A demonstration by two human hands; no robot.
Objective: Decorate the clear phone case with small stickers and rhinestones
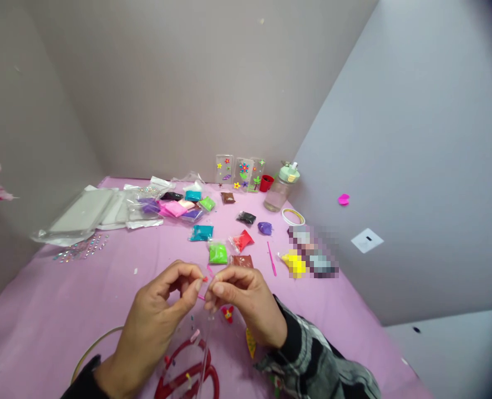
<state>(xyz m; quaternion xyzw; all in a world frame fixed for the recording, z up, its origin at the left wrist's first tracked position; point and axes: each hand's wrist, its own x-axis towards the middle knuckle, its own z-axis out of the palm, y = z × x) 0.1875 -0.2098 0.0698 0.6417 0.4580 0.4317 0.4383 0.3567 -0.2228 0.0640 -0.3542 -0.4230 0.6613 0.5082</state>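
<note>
My left hand and my right hand meet above the pink table, fingertips pinched together. Between them sits a tiny red clay piece, and a thin pink stick pokes out by the right fingers. Under my hands lies a clear plastic sheet over a red clay outline. A small red flower shape and a yellow leaf shape rest on the table below my right hand.
Small bags of coloured clay lie ahead: green, red, teal, brown. Decorated clear cases, a red cup and a bottle stand at the back wall. Plastic packs and gem stickers lie left.
</note>
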